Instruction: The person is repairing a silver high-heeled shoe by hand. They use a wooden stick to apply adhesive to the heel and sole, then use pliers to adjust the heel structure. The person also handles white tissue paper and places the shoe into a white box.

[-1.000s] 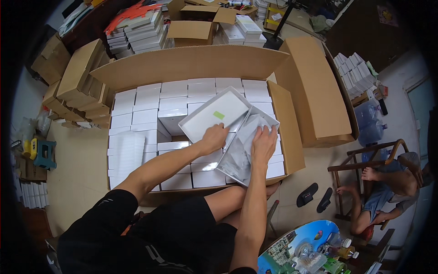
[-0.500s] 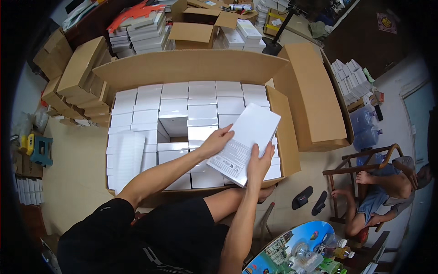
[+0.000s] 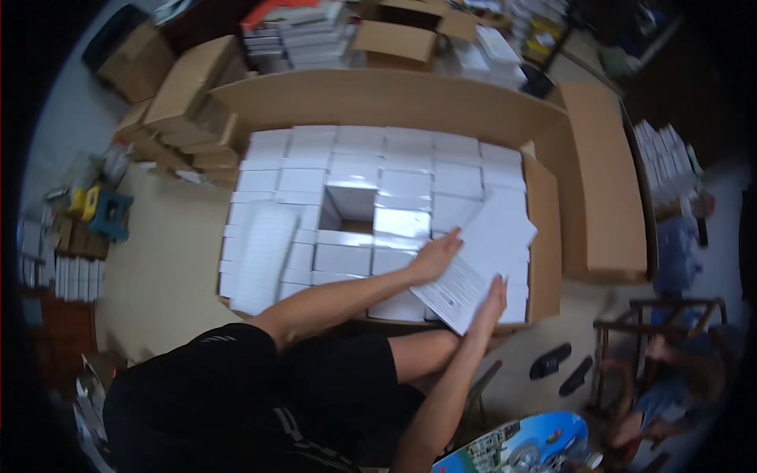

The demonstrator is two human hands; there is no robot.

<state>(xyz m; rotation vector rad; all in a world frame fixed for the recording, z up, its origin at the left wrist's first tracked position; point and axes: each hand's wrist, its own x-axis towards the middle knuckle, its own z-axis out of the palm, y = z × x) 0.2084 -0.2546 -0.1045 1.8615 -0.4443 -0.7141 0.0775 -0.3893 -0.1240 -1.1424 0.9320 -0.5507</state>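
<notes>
Both my hands hold a flat white box (image 3: 497, 229) tilted over the right part of a large open carton (image 3: 544, 236). My left hand (image 3: 436, 258) grips its left edge, and my right hand (image 3: 487, 306) is closed round the lower right edge. Small printed text covers the lower part of the box face. Below it, rows of white boxes (image 3: 406, 158) fill the carton, with a rectangular gap (image 3: 355, 206) near the middle. A white foam or bubble-wrap sheet (image 3: 264, 256) lies over the boxes at the left.
A tall brown carton (image 3: 611, 181) adjoins on the right; more cartons (image 3: 189, 87) stack at far left. White boxes (image 3: 315, 39) pile up behind. A person (image 3: 658, 394) sits on a chair at right, near black slippers (image 3: 550, 360). A colourful round table (image 3: 528, 441) stands at lower right.
The view has shifted, so the carton and its surroundings sit further right and the picture is blurrier. Both hands still hold the white box over the carton's right side.
</notes>
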